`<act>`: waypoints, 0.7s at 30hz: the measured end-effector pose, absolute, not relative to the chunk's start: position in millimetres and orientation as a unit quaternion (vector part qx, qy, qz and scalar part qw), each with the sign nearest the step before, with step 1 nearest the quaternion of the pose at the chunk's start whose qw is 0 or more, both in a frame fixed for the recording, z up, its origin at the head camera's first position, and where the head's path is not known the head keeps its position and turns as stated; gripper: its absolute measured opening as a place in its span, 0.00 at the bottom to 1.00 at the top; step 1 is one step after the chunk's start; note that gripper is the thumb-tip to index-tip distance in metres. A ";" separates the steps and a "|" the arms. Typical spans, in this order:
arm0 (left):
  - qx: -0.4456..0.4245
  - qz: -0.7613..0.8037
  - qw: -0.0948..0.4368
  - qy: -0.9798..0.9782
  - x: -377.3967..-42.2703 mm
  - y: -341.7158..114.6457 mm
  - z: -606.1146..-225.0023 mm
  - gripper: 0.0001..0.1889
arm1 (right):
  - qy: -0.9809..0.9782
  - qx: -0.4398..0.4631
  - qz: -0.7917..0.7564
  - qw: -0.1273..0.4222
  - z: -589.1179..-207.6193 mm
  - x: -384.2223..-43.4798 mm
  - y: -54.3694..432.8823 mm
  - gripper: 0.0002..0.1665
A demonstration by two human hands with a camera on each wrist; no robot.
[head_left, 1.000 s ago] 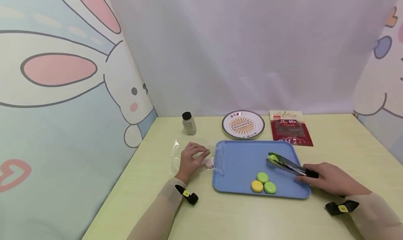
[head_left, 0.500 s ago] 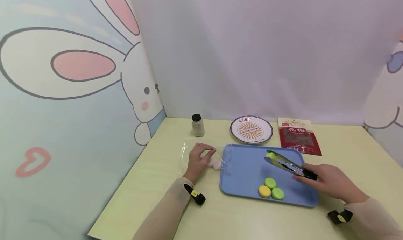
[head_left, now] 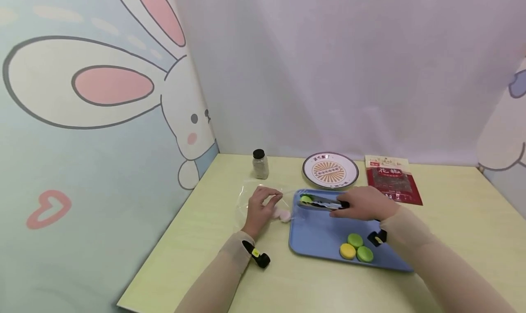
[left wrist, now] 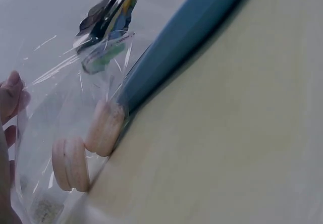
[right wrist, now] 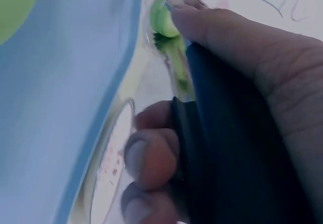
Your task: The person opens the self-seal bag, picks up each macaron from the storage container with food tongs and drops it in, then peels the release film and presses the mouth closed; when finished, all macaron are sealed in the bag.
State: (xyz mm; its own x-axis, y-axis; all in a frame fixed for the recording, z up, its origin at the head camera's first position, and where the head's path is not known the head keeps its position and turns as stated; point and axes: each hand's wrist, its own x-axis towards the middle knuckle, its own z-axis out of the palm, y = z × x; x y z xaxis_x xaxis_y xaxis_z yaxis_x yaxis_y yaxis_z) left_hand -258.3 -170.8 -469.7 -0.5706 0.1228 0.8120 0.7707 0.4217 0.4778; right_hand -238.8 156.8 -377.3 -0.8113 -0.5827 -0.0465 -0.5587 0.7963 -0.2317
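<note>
My right hand (head_left: 367,202) grips the dark handles of metal tongs (head_left: 324,203), whose tips pinch a green macaron (head_left: 306,199) over the tray's left end. In the left wrist view the macaron shows through the film at the mouth of a clear plastic bag (left wrist: 60,98). My left hand (head_left: 260,210) pinches the bag's upper edge between thumb and fingertips. Two pale pink macarons (left wrist: 70,163) lie inside the bag. Two more green macarons (head_left: 365,254) and a yellow macaron (head_left: 347,251) sit together near the front of the blue tray (head_left: 316,233).
Behind the tray stands a round patterned plate (head_left: 330,170), with a red-and-white spice packet (head_left: 392,180) to its right. A small jar with a black lid (head_left: 260,164) stands behind the bag. A painted wall (head_left: 102,167) borders the table on the left.
My right hand has carried the green macaron in the tongs leftward across the tray to the bag's mouth. My left hand keeps its hold on the bag. The head view has turned slightly left.
</note>
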 end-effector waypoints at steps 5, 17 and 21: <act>-0.304 -0.456 0.369 -0.751 -254.9 -168.2 -465.2 0.06 | 0.939 -0.313 -0.120 0.077 -381.1 -258.1 130.8 0.24; -0.310 -0.462 0.373 -0.743 -236.5 -161.7 -439.4 0.07 | 0.935 -0.340 -0.075 0.065 -382.0 -263.6 92.6 0.34; -0.311 -0.461 0.373 -0.743 -235.7 -163.0 -438.7 0.07 | 0.942 -0.325 -0.066 0.047 -384.3 -258.6 105.3 0.39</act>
State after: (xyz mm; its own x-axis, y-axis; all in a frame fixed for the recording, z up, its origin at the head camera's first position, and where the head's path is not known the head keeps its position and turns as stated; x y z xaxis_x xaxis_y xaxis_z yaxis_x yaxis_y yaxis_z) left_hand -235.7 -163.0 -438.7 -0.5283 0.1186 0.8408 0.8063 0.3805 0.4529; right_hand -258.6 105.3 -384.3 -0.7841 -0.6190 -0.0449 -0.6065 0.7797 -0.1554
